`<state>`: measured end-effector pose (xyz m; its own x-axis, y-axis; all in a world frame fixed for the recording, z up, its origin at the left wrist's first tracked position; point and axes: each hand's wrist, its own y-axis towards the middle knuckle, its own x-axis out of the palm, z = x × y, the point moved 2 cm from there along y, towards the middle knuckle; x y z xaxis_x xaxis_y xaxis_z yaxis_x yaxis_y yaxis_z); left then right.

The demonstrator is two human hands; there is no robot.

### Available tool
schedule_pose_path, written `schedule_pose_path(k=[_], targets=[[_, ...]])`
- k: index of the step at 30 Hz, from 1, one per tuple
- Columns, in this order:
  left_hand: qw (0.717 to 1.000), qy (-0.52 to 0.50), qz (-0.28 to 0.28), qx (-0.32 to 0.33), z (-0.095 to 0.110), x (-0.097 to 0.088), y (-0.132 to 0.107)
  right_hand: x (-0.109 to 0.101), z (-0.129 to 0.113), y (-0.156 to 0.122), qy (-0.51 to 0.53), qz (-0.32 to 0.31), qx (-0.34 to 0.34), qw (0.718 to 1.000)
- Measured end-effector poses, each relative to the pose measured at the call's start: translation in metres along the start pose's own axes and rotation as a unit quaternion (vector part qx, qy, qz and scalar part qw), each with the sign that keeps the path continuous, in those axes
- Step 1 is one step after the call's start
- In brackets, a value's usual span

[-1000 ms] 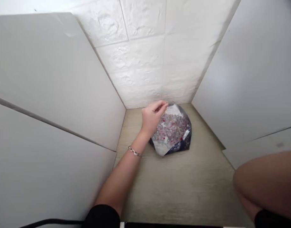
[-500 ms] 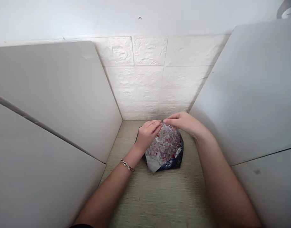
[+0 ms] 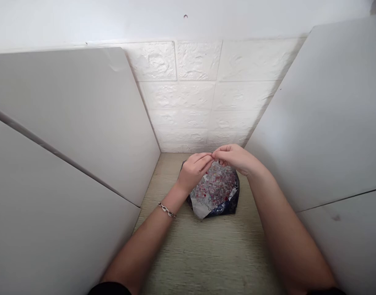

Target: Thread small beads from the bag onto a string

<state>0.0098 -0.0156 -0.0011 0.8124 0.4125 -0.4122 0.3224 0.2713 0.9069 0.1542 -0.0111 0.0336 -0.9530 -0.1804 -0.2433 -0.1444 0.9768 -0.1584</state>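
Observation:
A clear plastic bag of small red, pink and grey bits [image 3: 215,191] lies on the pale tabletop [image 3: 212,250] near the back wall, on top of something dark blue and white. My left hand [image 3: 194,169], with a chain bracelet on its wrist, pinches the bag's top edge. My right hand [image 3: 234,158] pinches the same top edge from the right, fingertips almost meeting those of the left hand. What is in the bag is too small to name.
Grey panels stand on the left [image 3: 68,135] and the right [image 3: 326,123], boxing in the narrow table. A white brick-patterned wall [image 3: 203,98] closes the back.
My right arm came in from the lower right and its hand took the bag's top edge beside the left hand. The view tilted up, and both hands lifted slightly.

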Motion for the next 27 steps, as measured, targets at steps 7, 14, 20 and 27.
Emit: schedule_pose_path(k=[7, 14, 20, 27], targets=[[1.000, 0.001, -0.007, -0.002, 0.003, -0.003, 0.004, 0.009, 0.000, 0.001, 0.130, -0.026, 0.039, 0.990], [0.987, -0.092, 0.007, -0.132, 0.004, -0.007, 0.009, 0.008, -0.002, 0.000, 0.130, -0.044, -0.049, 0.989], [0.948, -0.184, 0.011, -0.261, 0.004, -0.010, 0.013, 0.005, -0.004, -0.003, 0.021, -0.038, -0.160, 0.986], [0.852, -0.340, -0.010, -0.398, -0.004, -0.007, 0.017, 0.001, -0.009, -0.008, -0.046, -0.017, -0.191, 0.980]])
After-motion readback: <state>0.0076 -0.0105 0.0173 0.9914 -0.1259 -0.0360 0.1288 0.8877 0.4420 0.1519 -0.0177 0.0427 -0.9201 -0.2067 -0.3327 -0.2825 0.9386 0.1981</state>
